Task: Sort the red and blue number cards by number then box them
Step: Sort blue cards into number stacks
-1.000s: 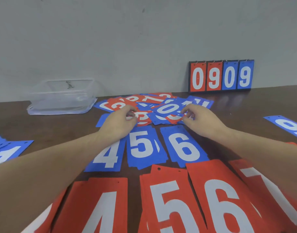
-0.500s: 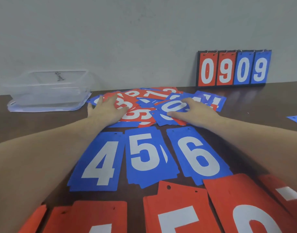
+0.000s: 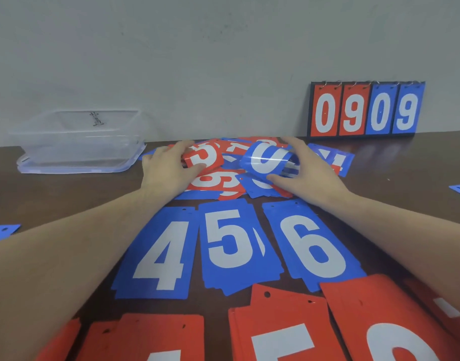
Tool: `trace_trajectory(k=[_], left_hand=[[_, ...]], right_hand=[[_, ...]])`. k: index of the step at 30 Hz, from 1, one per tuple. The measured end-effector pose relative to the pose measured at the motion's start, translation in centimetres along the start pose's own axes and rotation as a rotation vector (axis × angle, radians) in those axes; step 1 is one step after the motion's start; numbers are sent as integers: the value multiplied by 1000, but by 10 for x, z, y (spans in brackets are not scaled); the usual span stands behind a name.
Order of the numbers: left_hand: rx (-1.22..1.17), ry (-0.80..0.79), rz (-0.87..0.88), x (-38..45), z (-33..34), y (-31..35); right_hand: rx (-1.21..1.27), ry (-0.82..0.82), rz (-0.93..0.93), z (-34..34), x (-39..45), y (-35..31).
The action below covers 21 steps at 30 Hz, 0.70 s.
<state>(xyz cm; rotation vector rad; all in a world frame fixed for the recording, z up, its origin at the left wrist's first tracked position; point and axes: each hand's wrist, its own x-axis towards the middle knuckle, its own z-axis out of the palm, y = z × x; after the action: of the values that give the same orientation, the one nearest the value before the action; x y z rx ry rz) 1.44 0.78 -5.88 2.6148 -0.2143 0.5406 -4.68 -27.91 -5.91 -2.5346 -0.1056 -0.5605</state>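
1. Both hands have gone from lying flat on the heap half a second ago to lifting cards: the left hand (image 3: 168, 170) now curls round a red card (image 3: 201, 158), and the right hand (image 3: 305, 170) round a blue 0 card (image 3: 269, 158).
2. Each card is pinched thumb below, fingers over the far edge, and bows upward into an arch between them. Neither hand is open.
3. Under and between the two grips lies the unsorted heap (image 3: 218, 182) of mixed red and blue cards, overlapping at all angles.
4. Nearer the person than the grips sit sorted blue piles, 4 (image 3: 158, 254), 5 (image 3: 234, 243) and 6 (image 3: 312, 246), then red piles (image 3: 283, 334) closer still. The box (image 3: 77, 144) stands left of the left hand, apart from the cards.
5. Risks, as I judge them: the bent cards could spring out of the pinch, or crease if squeezed harder. A second card may cling beneath and ride along to the wrong pile. The forearms pass over the blue piles and could scatter them.
6. Cards look thin, flexible and glossy, plastic most likely; the blue one shows a bright glare stripe. They are rectangular with punched holes on one short edge. The box is clear, rigid-looking plastic with a lipped rim.
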Motion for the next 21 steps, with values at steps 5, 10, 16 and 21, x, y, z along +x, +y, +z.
trace_trajectory(k=[5,10,16,21], left_hand=[[-61,86,-25,-8,-6,6],[-267,-5,61,-21,-17,26],[-420,-59,68,-36,-24,45],[-534,-113,4,-46,-37,60]], right_hand=[[82,23,-7,2,5,10],[181,24,-62,4,7,16],[263,71,-109,-9,4,12],[326,54,-197,-30,-16,-8]])
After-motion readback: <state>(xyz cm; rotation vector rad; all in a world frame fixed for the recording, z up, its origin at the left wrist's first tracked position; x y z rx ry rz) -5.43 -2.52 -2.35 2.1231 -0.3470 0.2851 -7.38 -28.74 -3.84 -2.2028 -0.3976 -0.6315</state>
